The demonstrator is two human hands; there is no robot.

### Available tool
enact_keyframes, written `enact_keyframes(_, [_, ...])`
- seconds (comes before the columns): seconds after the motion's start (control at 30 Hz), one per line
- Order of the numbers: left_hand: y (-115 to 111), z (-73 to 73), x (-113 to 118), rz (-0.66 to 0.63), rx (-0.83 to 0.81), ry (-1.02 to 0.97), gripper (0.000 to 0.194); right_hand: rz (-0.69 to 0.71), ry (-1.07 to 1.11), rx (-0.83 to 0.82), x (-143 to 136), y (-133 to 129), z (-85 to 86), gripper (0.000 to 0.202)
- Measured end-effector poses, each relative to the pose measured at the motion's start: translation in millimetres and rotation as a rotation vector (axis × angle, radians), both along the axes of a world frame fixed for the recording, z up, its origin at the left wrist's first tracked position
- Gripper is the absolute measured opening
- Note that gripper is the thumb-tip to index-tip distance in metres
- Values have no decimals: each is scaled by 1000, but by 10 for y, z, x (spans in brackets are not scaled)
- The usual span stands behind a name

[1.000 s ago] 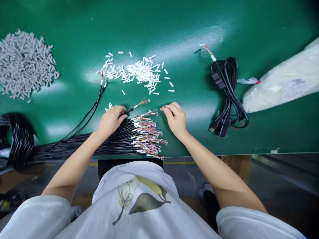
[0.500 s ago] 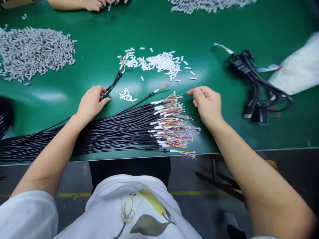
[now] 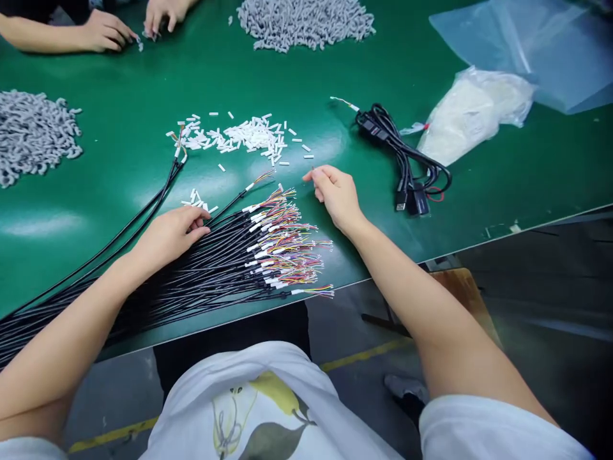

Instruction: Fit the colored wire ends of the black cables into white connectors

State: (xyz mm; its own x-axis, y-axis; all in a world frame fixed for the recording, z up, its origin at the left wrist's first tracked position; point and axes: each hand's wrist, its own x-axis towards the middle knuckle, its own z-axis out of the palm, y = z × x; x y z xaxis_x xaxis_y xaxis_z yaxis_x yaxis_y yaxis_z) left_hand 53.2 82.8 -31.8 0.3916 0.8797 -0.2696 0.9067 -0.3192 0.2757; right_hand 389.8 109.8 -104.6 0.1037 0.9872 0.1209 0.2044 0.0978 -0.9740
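Note:
My left hand (image 3: 172, 233) is closed round a single black cable (image 3: 234, 199) that lies a little above the others; the fingers partly hide where it passes. From a white sleeve at that cable's end, thin coloured wires fan out. Below it spreads a thick bundle of black cables (image 3: 211, 255), their white-sleeved ends and bare coloured wires (image 3: 297, 243) pointing right. Just beyond those wire tips, my right hand (image 3: 335, 195) pinches thumb against forefinger on something tiny and reddish, too small to name. Two separate cables (image 3: 158, 191) curve up behind my left hand.
White sleeves (image 3: 253, 135) lie scattered mid-table, with a smaller group (image 3: 195, 199) by my left hand. Grey piles (image 3: 36, 137) (image 3: 306, 22), a coiled USB cable (image 3: 397, 144) and plastic bags (image 3: 469, 115) surround them. Across the table, a person's hands (image 3: 108, 32) handle a small grey piece.
My left hand has let go of the cables at the upper left and come down to the single cable. My right hand keeps its pinch. The view has turned to the right.

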Motion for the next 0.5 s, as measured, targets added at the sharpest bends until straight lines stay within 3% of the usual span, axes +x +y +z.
enact_keyframes(0.17, [15,21,10,15,-59,-16,39,-3,33,-9,-3,4,25,62])
enact_keyframes(0.33, [23,-26,-13,22,-8,-69,37,6,30,-16,-3,0,35,60])
enact_keyframes(0.5, [26,-48,-81,103,-5,-136,32,-8,12,-14,5,-2,16,56])
